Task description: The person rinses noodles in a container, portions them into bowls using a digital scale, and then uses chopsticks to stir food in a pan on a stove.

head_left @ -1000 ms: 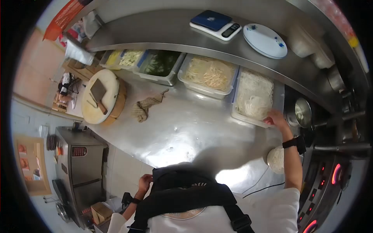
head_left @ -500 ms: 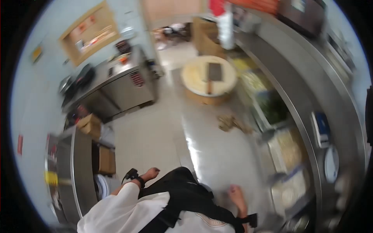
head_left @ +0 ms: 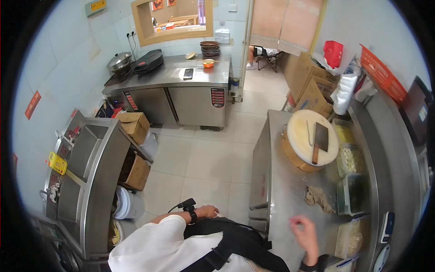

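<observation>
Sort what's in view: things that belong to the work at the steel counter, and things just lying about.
Probably part of the work:
- chopping block
- cleaver
- tub of greens
- cloth

Probably just lying about:
- red bag
- cardboard box by the doorway
- orange bowl on the far unit

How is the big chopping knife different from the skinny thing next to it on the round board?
The cleaver has a broad, flat blade, while the skinny tool is thin all along. The cleaver has a brown handle; the skinny tool shows no separate handle. The cleaver's blade looks dark, but the skinny tool looks paler. Both lie on the round chopping block.
</observation>
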The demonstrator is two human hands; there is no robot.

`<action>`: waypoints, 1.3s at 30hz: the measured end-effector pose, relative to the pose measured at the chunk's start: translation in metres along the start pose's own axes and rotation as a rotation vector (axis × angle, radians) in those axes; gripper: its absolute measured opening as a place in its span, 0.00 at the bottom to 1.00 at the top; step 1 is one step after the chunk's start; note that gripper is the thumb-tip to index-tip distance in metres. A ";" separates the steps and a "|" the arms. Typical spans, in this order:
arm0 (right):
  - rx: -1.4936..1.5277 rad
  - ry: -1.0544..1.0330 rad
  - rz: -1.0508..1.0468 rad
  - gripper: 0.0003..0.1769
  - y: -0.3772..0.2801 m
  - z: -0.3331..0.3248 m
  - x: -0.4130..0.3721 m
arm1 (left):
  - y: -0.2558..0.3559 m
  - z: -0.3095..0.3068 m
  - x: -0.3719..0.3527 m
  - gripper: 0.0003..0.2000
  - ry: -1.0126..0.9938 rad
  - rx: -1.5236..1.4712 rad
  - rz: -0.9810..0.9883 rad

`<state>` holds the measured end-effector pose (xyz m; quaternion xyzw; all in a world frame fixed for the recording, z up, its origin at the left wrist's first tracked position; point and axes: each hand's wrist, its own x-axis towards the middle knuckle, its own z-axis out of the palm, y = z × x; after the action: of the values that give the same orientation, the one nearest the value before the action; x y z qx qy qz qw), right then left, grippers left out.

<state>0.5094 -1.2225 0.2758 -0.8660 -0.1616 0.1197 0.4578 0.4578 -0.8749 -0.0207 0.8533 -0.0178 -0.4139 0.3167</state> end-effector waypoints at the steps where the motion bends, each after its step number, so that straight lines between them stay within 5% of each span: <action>1: -0.153 0.194 -0.257 0.05 -0.045 -0.007 0.019 | -0.024 -0.007 0.004 0.18 0.234 0.189 -0.105; 5: -0.386 0.498 -0.831 0.10 -0.187 0.000 0.051 | -0.127 -0.007 0.046 0.16 0.157 0.123 -0.117; 7: -0.500 0.588 -1.173 0.11 -0.221 0.012 0.073 | -0.135 -0.020 0.037 0.14 0.238 -0.289 0.044; 8: -0.493 0.586 -1.164 0.11 -0.239 -0.002 0.076 | -0.140 -0.025 0.037 0.14 0.241 -0.348 0.063; 10: -0.814 -0.324 -1.056 0.13 -0.264 -0.034 0.079 | -0.146 -0.038 0.039 0.14 0.251 -0.372 0.038; 11: -0.800 -0.328 -1.042 0.13 -0.267 -0.018 0.088 | -0.145 -0.047 0.038 0.14 0.268 -0.398 0.022; 14: -0.563 0.801 -0.816 0.11 -0.271 0.054 0.118 | -0.142 -0.079 0.038 0.14 0.241 -0.416 -0.012; 18: -0.239 0.508 -1.090 0.16 -0.235 0.066 0.178 | -0.090 -0.161 0.035 0.15 0.205 -0.817 -0.012; 20: -0.240 0.346 -0.981 0.14 -0.206 0.085 0.209 | -0.058 -0.202 0.031 0.15 0.218 -0.992 -0.046; 22: -0.149 0.129 -0.650 0.12 -0.169 0.110 0.245 | -0.041 -0.235 0.048 0.15 0.191 -1.387 0.030; 27: 0.057 -0.236 -0.207 0.11 -0.015 0.153 0.301 | -0.002 -0.315 0.089 0.15 0.246 -1.505 0.219; 31: 0.093 -0.557 -0.134 0.11 0.102 0.166 0.329 | 0.014 -0.373 0.109 0.14 0.216 -1.455 0.146; 33: 0.165 -0.510 0.164 0.10 0.101 0.164 0.357 | 0.010 -0.407 0.124 0.14 0.218 -1.446 0.126; 34: -0.146 -0.578 0.126 0.08 0.104 0.162 0.383 | 0.006 -0.424 0.134 0.14 0.207 -1.445 0.109; 37: 0.150 -0.566 0.092 0.10 0.109 0.158 0.447 | -0.001 -0.478 0.160 0.14 0.393 -1.499 0.103; 39: 0.031 -0.580 0.035 0.10 0.043 0.134 0.490 | -0.003 -0.516 0.164 0.14 0.471 -1.523 0.163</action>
<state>0.9196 -0.9527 0.1372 -0.7911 -0.2688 0.3728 0.4035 0.9355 -0.6488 0.0993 0.4635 0.2747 -0.0970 0.8368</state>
